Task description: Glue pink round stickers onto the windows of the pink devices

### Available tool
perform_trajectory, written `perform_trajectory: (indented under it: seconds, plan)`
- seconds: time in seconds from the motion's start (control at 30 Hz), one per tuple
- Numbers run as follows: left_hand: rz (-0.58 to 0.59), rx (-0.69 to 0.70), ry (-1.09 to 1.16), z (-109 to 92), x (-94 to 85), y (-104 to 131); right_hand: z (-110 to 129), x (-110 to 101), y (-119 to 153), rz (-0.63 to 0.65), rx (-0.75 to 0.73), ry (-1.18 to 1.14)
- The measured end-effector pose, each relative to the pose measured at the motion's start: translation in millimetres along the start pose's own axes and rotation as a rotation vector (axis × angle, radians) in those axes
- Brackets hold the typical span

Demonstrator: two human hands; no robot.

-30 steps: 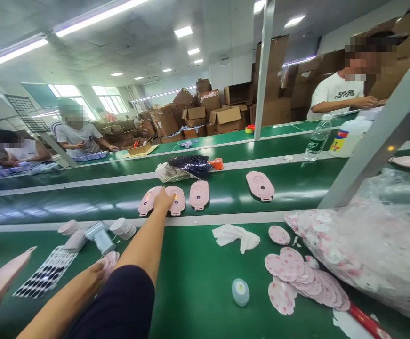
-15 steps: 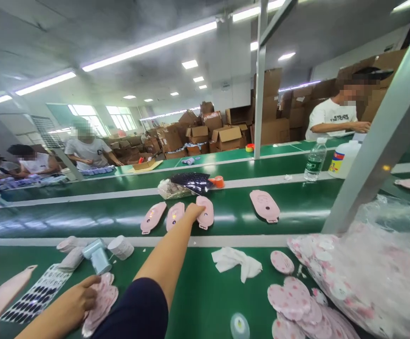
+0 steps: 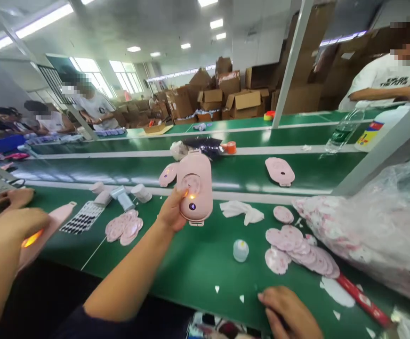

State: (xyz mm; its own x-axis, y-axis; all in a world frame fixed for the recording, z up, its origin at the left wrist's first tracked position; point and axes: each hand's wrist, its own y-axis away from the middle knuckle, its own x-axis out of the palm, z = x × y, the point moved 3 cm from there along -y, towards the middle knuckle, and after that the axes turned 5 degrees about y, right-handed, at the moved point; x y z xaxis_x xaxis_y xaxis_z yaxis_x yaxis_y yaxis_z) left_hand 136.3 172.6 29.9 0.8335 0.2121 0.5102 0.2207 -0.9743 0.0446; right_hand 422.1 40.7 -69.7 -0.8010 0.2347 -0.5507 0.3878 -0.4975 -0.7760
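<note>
At the left edge, the left hand (image 3: 14,226) has come up close and now lies over a glowing pink piece (image 3: 54,217); I cannot tell whether it grips it. The right hand (image 3: 171,212) no longer reaches across. It is closed around a pink oval device (image 3: 196,188), raised above the green table (image 3: 197,268). Two belt devices stay behind: one (image 3: 167,174) half hidden, one (image 3: 279,170) clear. A third hand (image 3: 289,310) is cut off below.
</note>
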Motion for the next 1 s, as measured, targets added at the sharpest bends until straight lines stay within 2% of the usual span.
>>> perform_trajectory:
  seconds: [0.13,0.17,0.2,0.27,0.33,0.47,0.57,0.67,0.8,0.9,0.97,1.0]
  plan:
    - [-0.078,0.008,0.131,32.4,-7.3,86.2,25.8,-19.0,-17.2,-0.032,-0.095,-0.174]
    - [-0.091,-0.003,0.161,40.6,-7.3,103.5,33.3,-20.2,-26.1,-0.038,-0.077,-0.239]
    - [-0.103,-0.016,0.19,47.8,-6.8,118.7,39.8,-19.2,-35.9,-0.058,-0.019,-0.263]
    - [-0.118,-0.045,0.23,58.5,-4.8,143.1,49.0,-9.9,-54.2,-0.068,0.201,-0.291]
    - [-0.115,-0.067,0.246,63.4,-2.3,160.3,58.9,5.5,-67.5,0.023,0.341,-0.313]
    - [-0.137,-0.046,0.231,61.4,-3.1,180.6,73.7,32.3,-75.4,0.246,0.567,-0.506]
    - [-0.148,-0.074,0.23,61.3,-7.3,189.7,78.6,41.7,-72.9,0.258,0.74,-0.756]
    - [-0.139,-0.101,0.244,64.0,-10.4,195.7,80.9,44.2,-70.0,0.211,0.819,-0.844]
    - [-0.1,-0.142,0.24,67.9,-9.8,199.3,85.1,44.9,-68.0,0.161,0.808,-0.782]
    - [-0.088,-0.169,0.23,70.4,-10.0,198.6,88.7,46.1,-67.8,0.184,0.768,-0.653]
    - [-0.119,-0.152,0.236,70.5,-14.4,196.6,86.3,45.5,-67.8,0.244,0.678,-0.538]
    - [-0.142,-0.139,0.241,69.9,-17.9,195.3,81.4,42.7,-67.7,0.221,0.614,-0.464]
